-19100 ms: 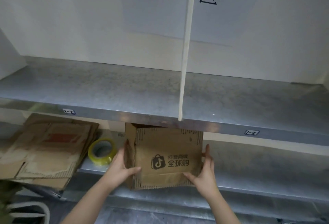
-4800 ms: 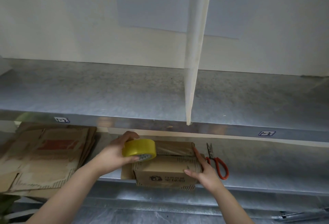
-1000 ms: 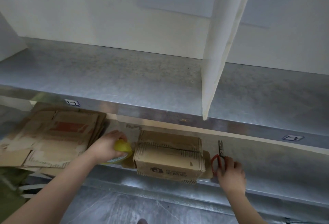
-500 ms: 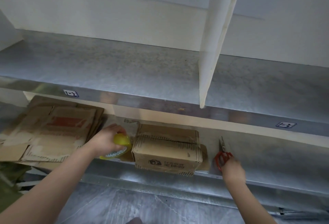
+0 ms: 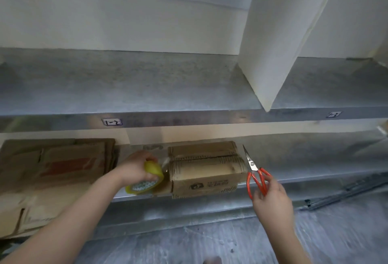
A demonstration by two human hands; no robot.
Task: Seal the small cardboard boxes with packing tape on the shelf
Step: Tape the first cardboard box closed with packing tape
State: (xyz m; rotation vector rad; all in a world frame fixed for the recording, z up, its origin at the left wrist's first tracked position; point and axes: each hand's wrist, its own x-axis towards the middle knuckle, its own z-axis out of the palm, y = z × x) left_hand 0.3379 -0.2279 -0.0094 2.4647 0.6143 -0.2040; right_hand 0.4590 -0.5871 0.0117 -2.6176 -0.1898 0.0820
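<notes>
Grey metal shelf (image 5: 310,159) — cardboard box (image 5: 205,169), flattened cartons (image 5: 56,169)

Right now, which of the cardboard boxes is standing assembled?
The small box between the tape roll and the scissors; the other boxes lie flattened in a stack at left.

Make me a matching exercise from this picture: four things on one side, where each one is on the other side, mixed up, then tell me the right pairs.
Things
1. yellow roll of packing tape
2. small brown cardboard box
3. orange-handled metal scissors
4. stack of flattened brown cardboard

Places
A. on the lower metal shelf, between the two hands
B. at the left end of the lower shelf
C. gripped by the left hand
D. held by the right hand

Pairs: 1-C, 2-A, 3-D, 4-B
</notes>
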